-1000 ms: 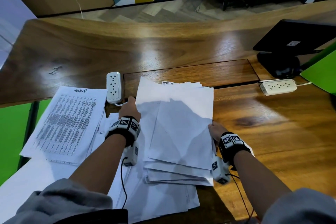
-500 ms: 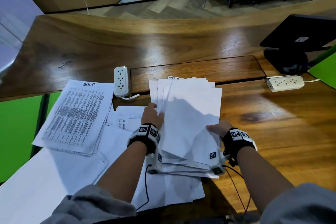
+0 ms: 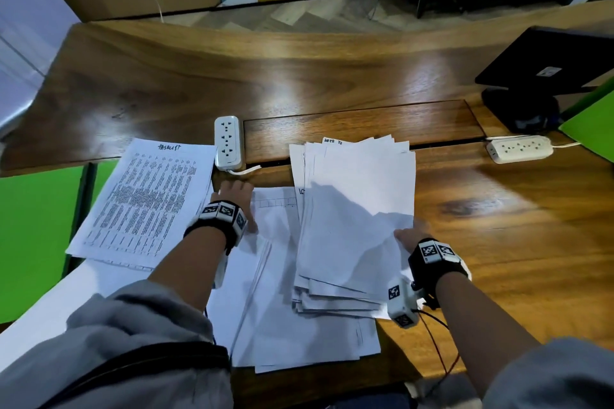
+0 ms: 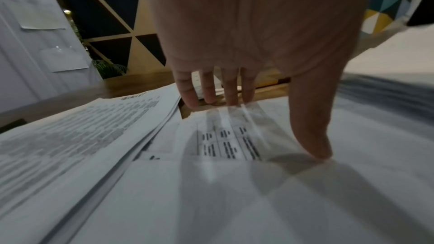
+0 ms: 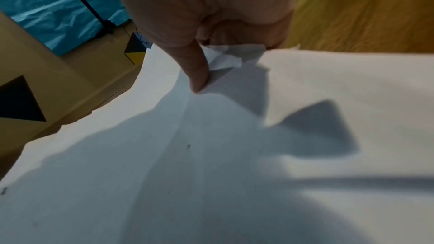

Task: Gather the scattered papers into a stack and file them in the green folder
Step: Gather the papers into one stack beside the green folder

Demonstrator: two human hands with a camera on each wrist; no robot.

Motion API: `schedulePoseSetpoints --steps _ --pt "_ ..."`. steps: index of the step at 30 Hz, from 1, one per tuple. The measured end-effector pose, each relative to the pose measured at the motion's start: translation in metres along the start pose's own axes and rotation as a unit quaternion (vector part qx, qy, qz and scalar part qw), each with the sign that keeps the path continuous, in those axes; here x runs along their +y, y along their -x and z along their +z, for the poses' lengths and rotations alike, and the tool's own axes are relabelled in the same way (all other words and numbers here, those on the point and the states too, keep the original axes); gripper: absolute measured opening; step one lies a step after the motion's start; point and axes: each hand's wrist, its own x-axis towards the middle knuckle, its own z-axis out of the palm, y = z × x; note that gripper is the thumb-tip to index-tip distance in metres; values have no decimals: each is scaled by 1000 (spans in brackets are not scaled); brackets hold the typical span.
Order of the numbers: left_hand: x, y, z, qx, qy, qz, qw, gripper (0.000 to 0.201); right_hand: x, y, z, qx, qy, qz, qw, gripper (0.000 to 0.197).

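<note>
A loose bundle of white papers (image 3: 355, 216) is lifted off the wooden desk at centre. My right hand (image 3: 410, 236) pinches its right edge, thumb on top (image 5: 197, 73) and fingers curled under. My left hand (image 3: 234, 192) lies flat, fingers straight (image 4: 211, 90), on the loose sheets (image 3: 272, 276) spread on the desk left of the bundle; its thumb touches the paper. A printed "tasklist" stack (image 3: 146, 202) lies further left. The green folder (image 3: 36, 236) lies open at the left edge, partly under papers.
A white power strip (image 3: 227, 139) sits just beyond my left hand, and a second one (image 3: 520, 148) lies at the right. A black monitor stand (image 3: 521, 109) and another green panel (image 3: 594, 129) stand at the far right. Bare wood shows right of the bundle.
My left hand let go of the bundle's left edge and moved left, down onto the loose sheets. The right hand alone keeps the bundle, which has shifted slightly right.
</note>
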Motion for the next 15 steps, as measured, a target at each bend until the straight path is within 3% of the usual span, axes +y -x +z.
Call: schedulePoseSetpoints --steps 5,10,12,15 --pt "10 -3 4 28 -49 -5 998 101 20 8 -7 8 0 23 1000 39" --pt "11 -6 1 17 -77 0 997 93 30 15 -9 37 -29 16 999 22" --pt "9 -8 -2 17 -67 10 998 71 30 16 -9 33 -29 12 999 22" --pt "7 -9 -15 0 -17 31 999 16 27 15 -8 37 -23 1 999 36"
